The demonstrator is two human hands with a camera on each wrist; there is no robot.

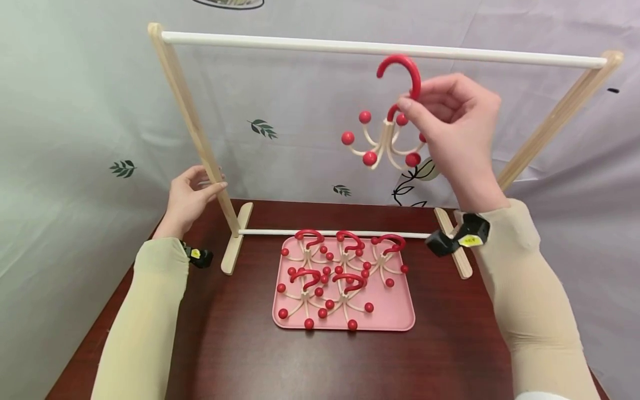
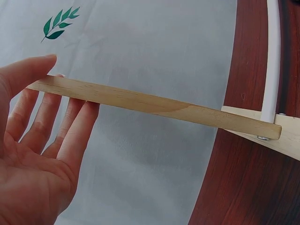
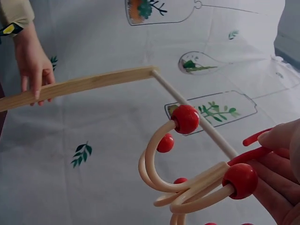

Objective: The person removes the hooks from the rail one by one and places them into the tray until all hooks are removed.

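My right hand (image 1: pixel 462 125) pinches the red hook (image 1: pixel 414 75) of a hanger with curved cream arms (image 1: pixel 386 139) tipped by red balls. In the head view the hook overlaps the white top rod (image 1: pixel 300 43) of a wooden rack; whether they touch, I cannot tell. The right wrist view shows the hanger's cream arms (image 3: pixel 201 183) up close beside the right hand (image 3: pixel 276 173). My left hand (image 1: pixel 189 195) holds the rack's left post (image 1: pixel 192 119). In the left wrist view its thumb and fingers lie on opposite sides of the post (image 2: pixel 140 101).
Several similar hangers (image 1: pixel 345 258) lie on a pink tray (image 1: pixel 392 316) on the dark wooden table (image 1: pixel 240 344). Behind the tray runs the rack's lower rod (image 1: pixel 275 232), between two wooden feet (image 1: pixel 231 255). A pale leaf-printed cloth (image 1: pixel 295 94) hangs behind.
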